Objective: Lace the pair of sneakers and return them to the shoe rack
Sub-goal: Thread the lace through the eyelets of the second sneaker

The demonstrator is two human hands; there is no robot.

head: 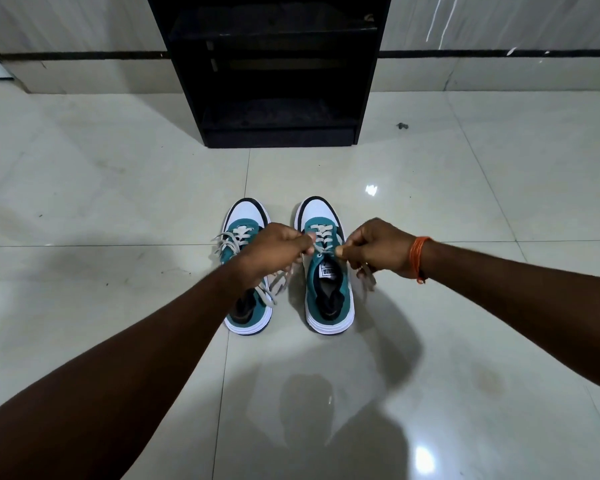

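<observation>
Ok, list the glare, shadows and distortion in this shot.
Head view: bright glare spots on the glossy pale tiled floor; the person's dark shadow pools near the bottom edge; the black shoe rack interior is too dark to read; wide-angle bending curves the wall line; both hands and the teal-and-white sneakers look sharp.

The floor [465,306] lies bare on both outer sides of the pair of sneakers [328,271] and between their toes and the shoe rack [278,71], so a hand could pass there. The narrow strip between the two shoes is crossed by loose lace ends [281,282]. Both hands, left hand [274,251] and right hand [378,245], block the space over the shoe openings.
</observation>
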